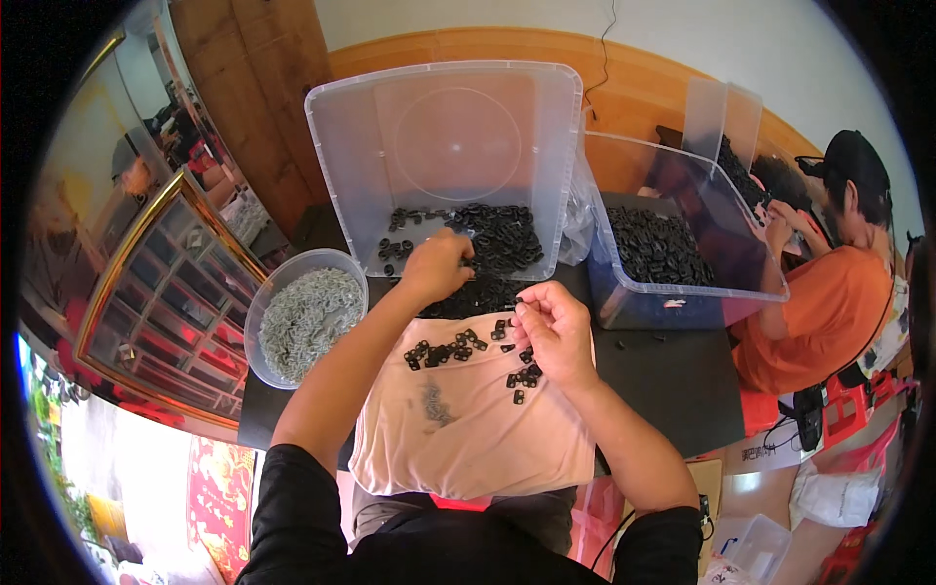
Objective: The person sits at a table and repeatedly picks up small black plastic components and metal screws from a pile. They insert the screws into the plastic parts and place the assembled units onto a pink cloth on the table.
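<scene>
My left hand (439,265) reaches to the mouth of a clear plastic bin (444,117) that lies tipped on its side. Its fingers are curled together over loose black plastic parts (502,234), and what they hold, if anything, is hidden. Between the thumb and fingers of my right hand (554,336) is a small black plastic part (520,305). Below both hands a pale pink cloth (478,444) covers the table edge and my lap. Small black two-hole pieces (444,351) lie scattered on it, beside a little heap of thin grey metal pieces (435,405).
A round clear tub (255,336) of small grey metal pieces stands at the left on the dark table (682,390). Another clear bin (702,292), at the right, holds many black parts (655,246). Beyond it sits a person in an orange shirt (824,302), hands raised over black parts.
</scene>
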Available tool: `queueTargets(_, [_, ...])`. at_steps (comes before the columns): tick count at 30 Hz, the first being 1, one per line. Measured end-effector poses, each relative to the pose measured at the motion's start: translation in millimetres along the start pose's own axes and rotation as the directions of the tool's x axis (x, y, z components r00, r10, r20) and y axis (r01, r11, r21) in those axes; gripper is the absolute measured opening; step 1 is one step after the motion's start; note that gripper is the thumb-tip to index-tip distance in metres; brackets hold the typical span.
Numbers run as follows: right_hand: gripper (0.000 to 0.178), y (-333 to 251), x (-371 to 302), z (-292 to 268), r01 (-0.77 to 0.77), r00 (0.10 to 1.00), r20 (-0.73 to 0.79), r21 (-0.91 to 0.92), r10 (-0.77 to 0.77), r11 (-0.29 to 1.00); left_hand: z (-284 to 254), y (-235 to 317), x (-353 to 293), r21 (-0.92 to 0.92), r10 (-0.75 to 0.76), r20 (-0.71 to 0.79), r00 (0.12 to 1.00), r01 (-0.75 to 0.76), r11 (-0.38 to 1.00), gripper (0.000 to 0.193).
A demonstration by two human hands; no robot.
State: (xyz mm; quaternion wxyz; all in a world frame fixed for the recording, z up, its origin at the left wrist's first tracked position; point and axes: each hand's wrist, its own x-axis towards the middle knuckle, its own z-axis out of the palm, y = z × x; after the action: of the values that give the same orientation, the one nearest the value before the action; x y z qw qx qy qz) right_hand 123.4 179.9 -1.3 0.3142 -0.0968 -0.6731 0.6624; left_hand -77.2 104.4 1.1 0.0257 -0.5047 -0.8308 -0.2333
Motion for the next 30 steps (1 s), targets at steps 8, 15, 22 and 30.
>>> queueTargets(8, [0.005, 1, -1, 0, 0.014, 1.000, 0.012, -0.010, -0.014, 1.000, 1, 1, -2, -0.037, 0.065, 0.004, 0.998, -0.065, 0.997, 0.017])
queueTargets(15, [0.005, -3, -2, 1, 0.004, 1.000, 0.017, -0.013, -0.003, 1.000, -17, 3, -43, -0.816, -0.189, 0.282, 0.940, 0.339, 0.469, 0.015])
queueTargets(22, [0.004, 0, -5, 7, -0.066, 0.994, 0.086, 0.038, 0.062, 0.997, -23, 11, -89, -0.895, -0.156, 0.439, 0.885, 0.446, 0.013, 0.009])
queueTargets(30, [0.005, -6, -7, 9, -0.112, 0.985, 0.139, 0.082, 0.100, 0.990, -25, 20, -100, -0.843, 0.047, 0.440, 0.897, 0.431, -0.322, 0.008])
